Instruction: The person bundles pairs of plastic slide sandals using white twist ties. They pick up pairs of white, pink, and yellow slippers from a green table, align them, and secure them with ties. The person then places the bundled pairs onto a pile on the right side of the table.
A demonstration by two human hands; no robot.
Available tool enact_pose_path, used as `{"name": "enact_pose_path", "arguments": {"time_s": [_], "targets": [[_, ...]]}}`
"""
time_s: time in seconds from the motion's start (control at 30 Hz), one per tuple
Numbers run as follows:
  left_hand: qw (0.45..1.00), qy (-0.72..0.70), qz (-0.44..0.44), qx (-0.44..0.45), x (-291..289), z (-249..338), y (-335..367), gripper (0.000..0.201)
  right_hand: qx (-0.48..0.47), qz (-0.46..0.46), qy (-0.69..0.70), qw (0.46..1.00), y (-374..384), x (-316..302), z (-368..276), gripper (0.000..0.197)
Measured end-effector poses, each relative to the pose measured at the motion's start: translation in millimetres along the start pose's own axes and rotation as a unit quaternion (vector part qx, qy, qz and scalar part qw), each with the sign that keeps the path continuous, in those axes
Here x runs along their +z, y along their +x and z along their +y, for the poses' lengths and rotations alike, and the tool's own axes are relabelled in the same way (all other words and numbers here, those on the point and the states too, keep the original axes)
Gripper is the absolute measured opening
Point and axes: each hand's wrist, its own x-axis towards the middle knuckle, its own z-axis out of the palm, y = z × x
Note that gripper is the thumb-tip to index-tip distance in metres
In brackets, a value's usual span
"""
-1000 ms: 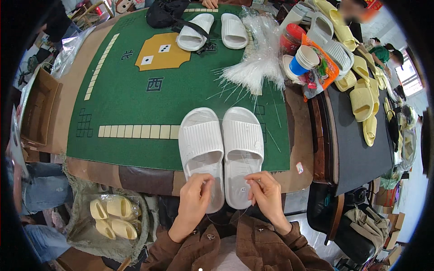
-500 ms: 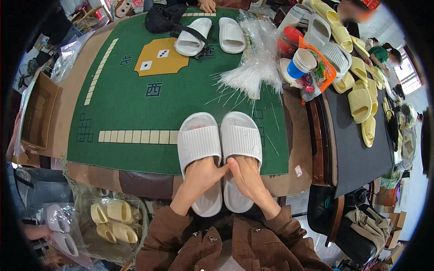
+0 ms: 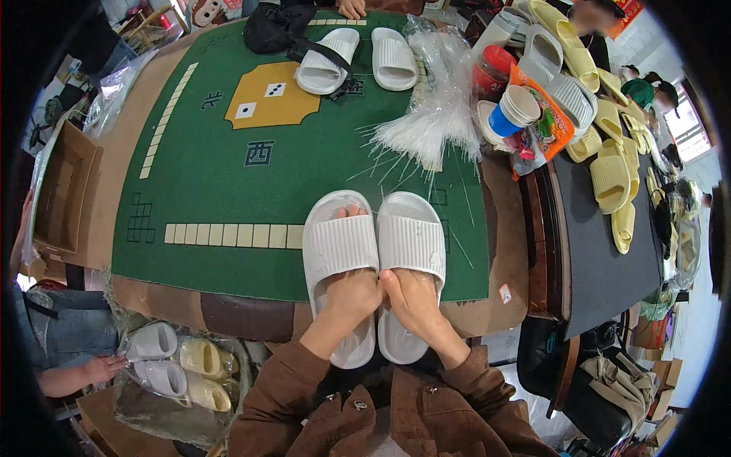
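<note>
A pair of white slide slippers lies side by side at the table's near edge, toes pointing away from me. My left hand (image 3: pixel 349 293) reaches under the ribbed strap of the left slipper (image 3: pixel 344 247), and its fingertips show at the open toe. Under the strap of the right slipper (image 3: pixel 411 244) go the fingers of my right hand (image 3: pixel 413 297), with its thumb against the inner edge, touching my left hand. Both hands grip the slippers; most fingers are hidden by the straps.
Clear plastic strands (image 3: pixel 438 129) fan out beyond the slippers. Another white pair (image 3: pixel 394 61) and a black bag (image 3: pixel 278 30) sit farther back. Paper cups (image 3: pixel 514 110) and a red-lidded jar (image 3: pixel 493 72) stand right, near yellow slippers (image 3: pixel 609 179). A co-worker's hand (image 3: pixel 103 369) touches bagged slippers (image 3: pixel 156 343) lower left.
My left fingertips now show farther out at the left slipper's toe. At lower left, the co-worker's hand has moved right, bringing the bagged pale slippers onto the yellow ones.
</note>
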Motion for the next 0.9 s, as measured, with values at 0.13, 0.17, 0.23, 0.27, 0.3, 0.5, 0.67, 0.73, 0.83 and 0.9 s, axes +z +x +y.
{"name": "enact_pose_path", "arguments": {"time_s": [0.13, 0.17, 0.23, 0.27, 0.3, 0.5, 0.67, 0.73, 0.83, 0.9], "targets": [[0.999, -0.026, -0.033, -0.029, -6.9, 9.7, -0.4, 0.056, 0.007, -0.019, -0.004, 1.000, 0.0, -5.6, -2.1, 0.037], [0.996, -0.029, -0.066, -0.044, -9.8, 12.8, 0.5, 0.057, 0.013, -0.034, -0.012, 0.999, -1.5, -8.7, -1.4, 0.035], [0.997, -0.036, -0.058, -0.045, -6.3, 11.1, 2.5, 0.057, -0.034, -0.012, -0.045, 0.998, -7.1, -15.1, -5.6, 0.033], [0.997, -0.039, -0.055, -0.045, -3.1, 9.9, 4.4, 0.057, -0.058, 0.000, -0.061, 0.996, -11.0, -20.0, -8.9, 0.034], [0.997, -0.044, -0.050, -0.045, -0.2, 8.7, 5.3, 0.057, -0.082, 0.003, -0.070, 0.994, -15.3, -27.3, -14.3, 0.035], [0.998, -0.050, -0.026, -0.034, 3.3, 8.0, 6.3, 0.055, -0.045, -0.077, -0.121, 0.989, -38.9, -87.5, -41.9, 0.030], [1.000, -0.011, 0.003, -0.016, -23.6, 28.6, 3.5, 0.059, -0.041, -0.012, -0.079, 0.996, 19.6, -94.4, -34.4, 0.015], [0.989, 0.031, 0.135, 0.057, -12.7, 17.2, 4.6, 0.074, -0.144, 0.020, 0.030, 0.989, 64.6, -69.9, -28.0, 0.011], [0.970, 0.041, 0.213, 0.112, -4.1, 11.2, 10.0, 0.086, -0.174, 0.051, -0.021, 0.983, 111.4, -36.4, -14.1, 0.013], [0.987, 0.031, 0.150, 0.057, -8.5, 18.2, 10.5, 0.080, -0.113, 0.017, -0.081, 0.990, 127.0, -25.8, -10.8, 0.016]]}}
